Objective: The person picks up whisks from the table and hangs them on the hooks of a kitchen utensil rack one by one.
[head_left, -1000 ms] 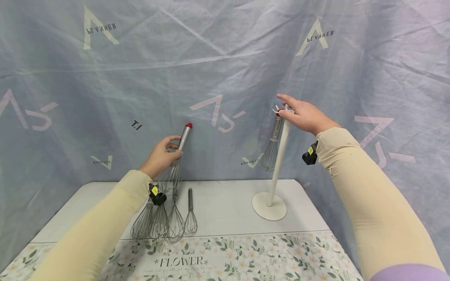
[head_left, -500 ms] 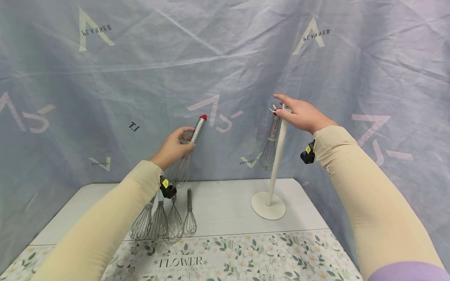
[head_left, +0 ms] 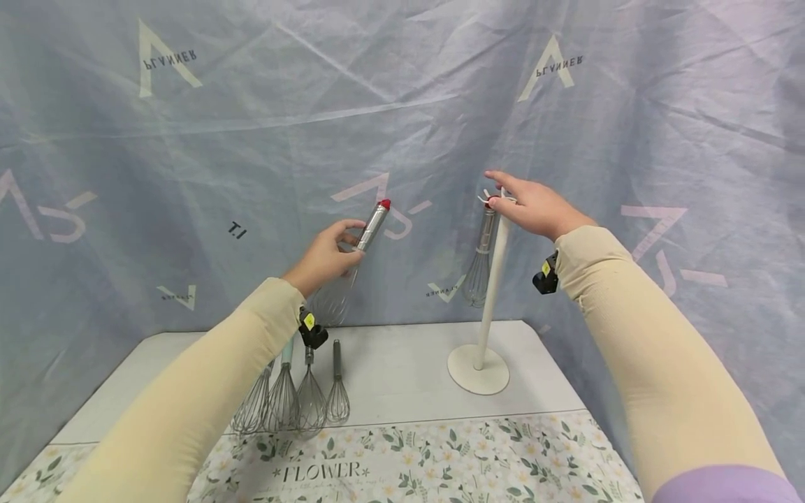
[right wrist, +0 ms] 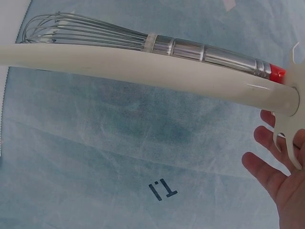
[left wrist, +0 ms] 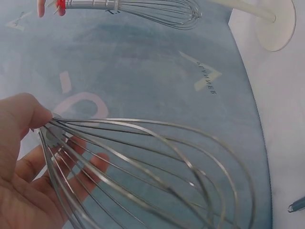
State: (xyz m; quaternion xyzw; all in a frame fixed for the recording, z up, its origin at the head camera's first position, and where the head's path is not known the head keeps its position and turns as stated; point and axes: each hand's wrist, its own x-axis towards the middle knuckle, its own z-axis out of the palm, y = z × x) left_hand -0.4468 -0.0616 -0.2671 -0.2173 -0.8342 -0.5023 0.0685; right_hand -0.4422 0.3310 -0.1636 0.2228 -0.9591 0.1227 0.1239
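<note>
My left hand (head_left: 327,253) grips a metal whisk (head_left: 374,225) low on its handle. The whisk leans right, its red tip up and its wire loops down behind the hand; the loops fill much of the left wrist view. My right hand (head_left: 534,208) lies over the top of a white hook stand (head_left: 492,293), fingers mostly extended. Beneath it, a second red-tipped whisk (right wrist: 209,54) hangs from the stand, alongside the pole. In the right wrist view, fingers (right wrist: 262,169) show beside the curved hooks (right wrist: 288,148). A gap separates the held whisk from the stand.
Several whisks lie side by side on the white table (head_left: 402,370), including a small grey-handled one (head_left: 337,360); the left forearm partly covers the others. A floral cloth (head_left: 440,461) covers the front. Printed fabric (head_left: 402,133) hangs close behind and at the right.
My left hand has carried the whisk up and to the right, away from the whisks on the table and nearer the stand. The right hand has stayed on the stand's top.
</note>
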